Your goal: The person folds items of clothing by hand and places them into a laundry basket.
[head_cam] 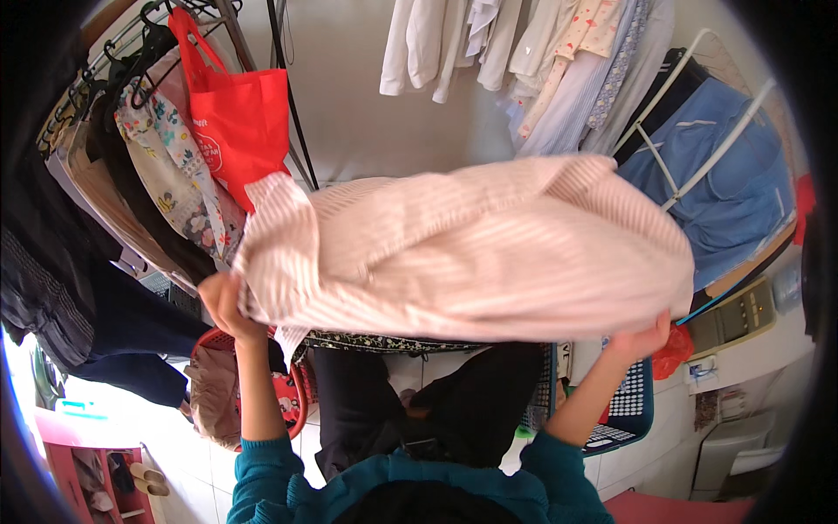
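Observation:
A pink and white striped cloth garment (471, 255) is stretched out wide in front of me, its surface slightly blurred. At its lower left end my left hand (229, 304) grips the edge. My right hand (645, 340) is at the lower right corner, with its fingers partly hidden by the fabric. Below the garment a strip of dark floral-patterned cloth (393, 342) shows. What lies under the garment is mostly hidden.
Clothes on black hangers and a red bag (242, 118) hang at the left. Light shirts (419, 46) hang ahead. A blue garment (727, 170) lies by a white metal frame at the right. Below are a red basket (301, 399) and a dark blue basket (645, 419). Another person's dark-clothed legs (131, 327) are at the left.

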`<state>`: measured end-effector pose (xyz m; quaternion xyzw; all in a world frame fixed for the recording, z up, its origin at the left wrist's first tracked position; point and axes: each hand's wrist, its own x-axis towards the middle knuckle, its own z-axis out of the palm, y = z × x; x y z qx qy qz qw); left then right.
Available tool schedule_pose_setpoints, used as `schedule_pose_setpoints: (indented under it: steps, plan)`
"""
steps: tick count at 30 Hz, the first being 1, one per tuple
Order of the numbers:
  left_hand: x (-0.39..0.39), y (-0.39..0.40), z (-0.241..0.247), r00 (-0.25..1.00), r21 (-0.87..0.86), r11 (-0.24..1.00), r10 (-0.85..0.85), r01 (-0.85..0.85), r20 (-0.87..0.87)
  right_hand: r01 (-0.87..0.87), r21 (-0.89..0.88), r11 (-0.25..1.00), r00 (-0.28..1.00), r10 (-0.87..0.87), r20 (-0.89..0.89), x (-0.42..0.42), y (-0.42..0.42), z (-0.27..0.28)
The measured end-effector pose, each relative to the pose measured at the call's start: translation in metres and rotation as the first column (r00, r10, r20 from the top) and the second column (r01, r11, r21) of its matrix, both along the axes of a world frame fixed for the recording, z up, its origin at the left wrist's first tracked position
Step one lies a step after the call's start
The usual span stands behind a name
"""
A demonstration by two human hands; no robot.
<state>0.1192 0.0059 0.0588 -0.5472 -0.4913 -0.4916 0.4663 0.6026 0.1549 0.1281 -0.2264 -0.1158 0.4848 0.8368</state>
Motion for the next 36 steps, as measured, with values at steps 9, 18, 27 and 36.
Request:
schedule_pose_setpoints:
  steps: [9,18,27,36]
  plan:
    - [0.05,-0.083,-0.124,0.946,-0.926,0.314,0.175,0.208,0.272,-0.31,-0.456,0.834,0.917,0.389,0.088,0.106,-0.107,-0.253]
    - [0.063,-0.071,-0.166,0.912,-0.912,0.341,0.253,0.229,0.324,0.662,-0.58,0.474,-0.285,0.876,0.39,0.058,-0.093,-0.21]
    - [0.061,-0.092,-0.198,0.178,-0.176,0.954,0.135,0.242,0.975,0.013,-0.416,0.909,-0.599,0.341,0.725,-0.039,-0.053,-0.222]
    - [0.08,-0.196,-0.243,-0.142,-0.236,0.736,0.411,0.635,0.9,-0.278,-0.773,0.57,-0.796,0.314,0.518,-0.127,-0.084,-0.246]
